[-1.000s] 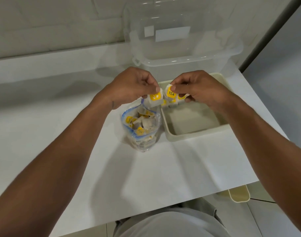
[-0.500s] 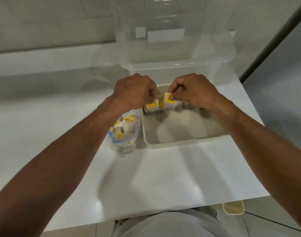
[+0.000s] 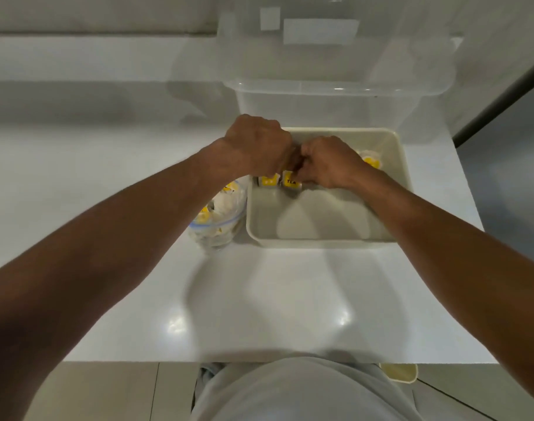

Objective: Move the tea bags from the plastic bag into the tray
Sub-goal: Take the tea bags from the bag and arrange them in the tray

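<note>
A cream tray (image 3: 320, 238) sits on the white counter. Both hands hover over its left half, knuckles nearly touching. My left hand (image 3: 258, 145) pinches a tea bag with a yellow label (image 3: 268, 180). My right hand (image 3: 328, 162) pinches a tea bag marked TEA (image 3: 291, 181). The two bags hang side by side just above the tray floor. Another tea bag (image 3: 370, 159) lies in the tray's far right, partly hidden by my right wrist. The clear plastic bag (image 3: 220, 214), holding several more tea bags, stands just left of the tray under my left forearm.
A large clear plastic storage box (image 3: 335, 89) stands directly behind the tray against the wall. The counter's near edge runs across the lower part of the view, with a cream object (image 3: 399, 372) on the floor below it. A dark vertical edge rises at the far right.
Both hands, each with a tea bag, moved from above the plastic bag's mouth to the right and down into the tray. The camera tilted further down.
</note>
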The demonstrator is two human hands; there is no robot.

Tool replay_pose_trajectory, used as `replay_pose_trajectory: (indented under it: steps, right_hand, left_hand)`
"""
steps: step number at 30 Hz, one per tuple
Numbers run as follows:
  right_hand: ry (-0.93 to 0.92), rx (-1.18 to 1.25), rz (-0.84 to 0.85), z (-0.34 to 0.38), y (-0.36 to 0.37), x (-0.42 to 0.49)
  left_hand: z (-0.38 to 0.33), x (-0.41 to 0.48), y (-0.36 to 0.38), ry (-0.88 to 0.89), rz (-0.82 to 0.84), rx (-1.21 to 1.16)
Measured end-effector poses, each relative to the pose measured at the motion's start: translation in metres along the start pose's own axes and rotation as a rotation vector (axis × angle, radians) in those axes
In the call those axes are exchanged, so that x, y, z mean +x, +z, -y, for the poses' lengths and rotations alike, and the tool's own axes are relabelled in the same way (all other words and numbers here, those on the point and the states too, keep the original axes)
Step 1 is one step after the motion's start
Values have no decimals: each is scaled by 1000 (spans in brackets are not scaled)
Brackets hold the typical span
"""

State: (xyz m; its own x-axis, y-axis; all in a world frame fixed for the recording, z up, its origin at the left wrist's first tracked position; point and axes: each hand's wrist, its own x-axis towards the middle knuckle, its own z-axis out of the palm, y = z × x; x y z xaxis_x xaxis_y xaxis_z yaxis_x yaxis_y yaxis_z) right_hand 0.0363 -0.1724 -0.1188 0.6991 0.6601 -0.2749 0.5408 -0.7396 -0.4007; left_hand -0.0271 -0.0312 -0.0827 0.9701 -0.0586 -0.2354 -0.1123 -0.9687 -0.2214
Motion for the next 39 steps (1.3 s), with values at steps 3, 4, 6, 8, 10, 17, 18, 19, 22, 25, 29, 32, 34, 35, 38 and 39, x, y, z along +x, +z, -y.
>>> replay_pose_trajectory:
  steps: [3,4,6,8,10,17,18,19,22,25,29,32,34,35,38,39]
  right_hand:
    - [15,-60,27,-2,9,2]
    - [12,-64,45,-3,10,1]
    - [4,-59,94,-4,9,-1]
    - [-14,-50,98,-2,6,-2]
    - [-21,-43,54,-1,5,1]
    - [5,-134,-151,1,16,13]
    - [8,-138,-169,0,18,14]
    - [9,-138,-181,-1,19,14]
    - [2,-140,-208,-4,24,15]
    - [1,-139,-229,-4,24,14]
    - [1,-194,-263,-1,21,11]
    - [6,-219,-257,0,27,8]
    - [8,-227,-261,0,28,7]
    - [8,-232,-264,1,27,6]
    - [7,-240,-296,2,24,5]
    - [6,-237,-302,2,23,5]
  left_hand:
    - [-4,0,6,-19,14,4]
    - [-3,-1,6,-24,31,-18]
    - [0,-4,2,-18,70,-58]
    - [1,-4,-3,-10,76,-62]
    - [-2,-1,-4,-4,44,-22]
    - [-5,9,8,40,-83,143]
    - [-6,9,8,43,-93,153]
    - [-6,9,9,42,-96,159]
    - [-7,9,11,26,-87,168]
    - [-6,9,12,17,-83,166]
    - [-5,9,8,3,-90,161]
    - [-8,9,11,6,-80,160]
    - [-9,8,12,5,-75,162]
    - [-9,8,12,4,-74,168]
    - [-7,10,10,1,-77,177]
    - [-7,11,9,2,-76,176]
